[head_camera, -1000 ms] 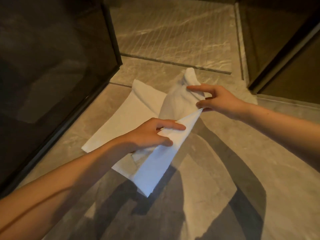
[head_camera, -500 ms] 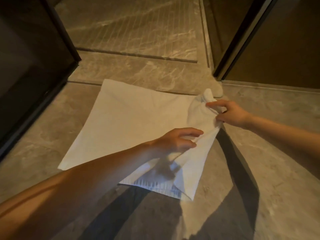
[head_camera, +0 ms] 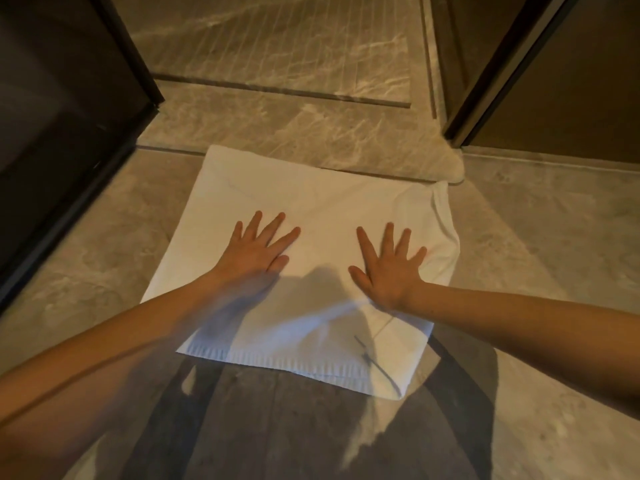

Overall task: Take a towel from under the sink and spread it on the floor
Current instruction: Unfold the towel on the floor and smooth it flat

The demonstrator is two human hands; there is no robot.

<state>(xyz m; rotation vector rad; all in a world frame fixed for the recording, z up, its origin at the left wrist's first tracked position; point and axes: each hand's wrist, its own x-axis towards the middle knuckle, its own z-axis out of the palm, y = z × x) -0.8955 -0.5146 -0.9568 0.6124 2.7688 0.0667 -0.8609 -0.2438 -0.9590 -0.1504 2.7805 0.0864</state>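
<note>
A white towel [head_camera: 311, 199] lies spread out flat on the grey marble floor [head_camera: 536, 237], with a ribbed hem along its near edge. Its far right corner is a little bunched. My left hand [head_camera: 258, 249] rests palm down on the towel's left half, fingers splayed. My right hand [head_camera: 389, 266] lies palm down on the right half, fingers splayed as well. Neither hand holds anything.
A dark glass panel with a black frame [head_camera: 69, 116] stands on the left. A dark door and its frame [head_camera: 519, 64] stand at the back right. A grooved shower floor [head_camera: 277, 39] lies beyond the towel. My shadow falls on the near floor.
Both hands let go of the folded-over towel flap; the towel now lies unfolded flat and both palms press down on it with open fingers.
</note>
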